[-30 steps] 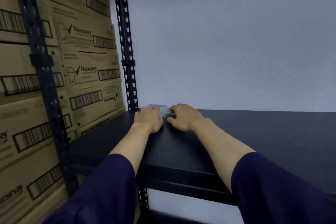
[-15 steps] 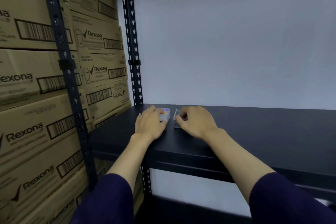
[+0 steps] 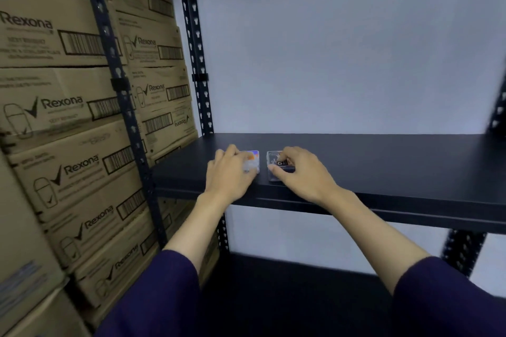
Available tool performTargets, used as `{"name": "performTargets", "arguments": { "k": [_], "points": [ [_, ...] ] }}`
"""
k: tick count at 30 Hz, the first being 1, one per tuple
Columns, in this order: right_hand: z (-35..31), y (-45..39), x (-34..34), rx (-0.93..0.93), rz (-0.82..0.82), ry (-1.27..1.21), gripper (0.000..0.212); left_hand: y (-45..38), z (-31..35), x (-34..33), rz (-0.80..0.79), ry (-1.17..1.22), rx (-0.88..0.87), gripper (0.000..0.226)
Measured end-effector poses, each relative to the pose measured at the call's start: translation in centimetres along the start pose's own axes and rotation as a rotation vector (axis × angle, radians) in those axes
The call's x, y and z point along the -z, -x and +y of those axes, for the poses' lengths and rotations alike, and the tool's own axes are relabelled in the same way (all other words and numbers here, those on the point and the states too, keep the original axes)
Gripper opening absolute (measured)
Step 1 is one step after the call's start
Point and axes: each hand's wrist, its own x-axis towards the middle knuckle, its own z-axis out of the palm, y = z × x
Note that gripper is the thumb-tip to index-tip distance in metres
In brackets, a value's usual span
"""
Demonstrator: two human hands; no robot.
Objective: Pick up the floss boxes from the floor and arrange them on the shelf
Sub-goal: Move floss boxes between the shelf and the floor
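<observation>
The shelf [image 3: 383,167] was a black board running wide to my right, bare all the way to the far upright [image 3: 497,117], with a plain pale wall [image 3: 342,49] behind it. To my left the room closed in: a slotted post [image 3: 195,44] stood at the back corner, another post [image 3: 117,85] nearer me, and beyond them stacked cartons [image 3: 54,107] printed "Rexona". A lower shelf [image 3: 287,276] lay dark beneath.

My left hand [image 3: 228,176] lay palm down over the pale box [image 3: 252,160], fingers curled across its top and left part, so only its right end showed. My right hand [image 3: 299,172] lay on the dark box [image 3: 276,165], fingertips bent down onto its top and thumb along its near side. Whether either hand was truly clamped or only resting I could not tell.

Both boxes lay flat on the shelf near its front edge, toward the left end, side by side with a narrow gap of black board between them. The pale one was whitish and translucent with an orange and blue patch at the far corner. The dark one was near black with a clear rim and small light print I could not read.
</observation>
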Motion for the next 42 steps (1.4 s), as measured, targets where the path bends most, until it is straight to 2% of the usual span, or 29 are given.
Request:
{"name": "performTargets", "arguments": {
  "k": [3, 5, 9, 11, 20, 23, 26, 29, 36, 40, 42],
  "points": [
    [-0.5, -1.0, 0.3, -0.06, 0.002, 0.019, 0.044, -0.9, -0.3, 0.7, -0.094, 0.072, -0.018, 0.054],
    [-0.9, -1.8, 0.2, -0.11, -0.057, 0.043, 0.06, -1.8, -0.7, 0.9, -0.169, 0.088, -0.034, 0.066],
    [-1.2, -3.5, 0.3, -0.312, -0.365, 0.084, 0.079, -3.3, -1.8, 0.5, -0.369, 0.039, -0.046, 0.081],
    [-1.2, -4.0, 0.2, -0.357, -0.455, 0.137, 0.079, -3.5, -1.9, 0.0, -0.374, 0.042, -0.053, 0.078],
    [-2.4, -0.2, 2.4, -0.364, -0.367, 0.307, 0.059, -0.2, 1.1, 1.3, -0.405, 0.047, 0.012, 0.068],
    [-2.9, 3.4, 5.0, -0.351, -0.342, 0.325, 0.056, 3.2, 3.3, 2.0, -0.303, 0.039, -0.001, 0.07],
    [-2.6, 8.0, 7.1, -0.329, -0.248, 0.346, 0.056, 7.5, 6.4, 1.7, -0.17, 0.025, -0.084, 0.07],
    [-1.0, 12.6, 7.9, -0.348, -0.183, 0.343, 0.062, 11.4, 9.2, -0.1, -0.124, 0.096, -0.134, 0.071],
    [6.5, 23.0, 6.0, -0.507, -0.231, 0.371, 0.077, 18.2, 13.6, -9.6, -0.431, 0.222, -0.145, 0.072],
    [10.7, 27.8, 3.3, -0.624, -0.326, 0.335, 0.069, 21.4, 14.3, -15.5, -0.617, 0.26, -0.104, 0.086],
    [12.7, 29.9, 1.6, -0.661, -0.362, 0.327, 0.069, 22.9, 14.4, -18.2, -0.689, 0.265, -0.089, 0.084]
  ]
}}
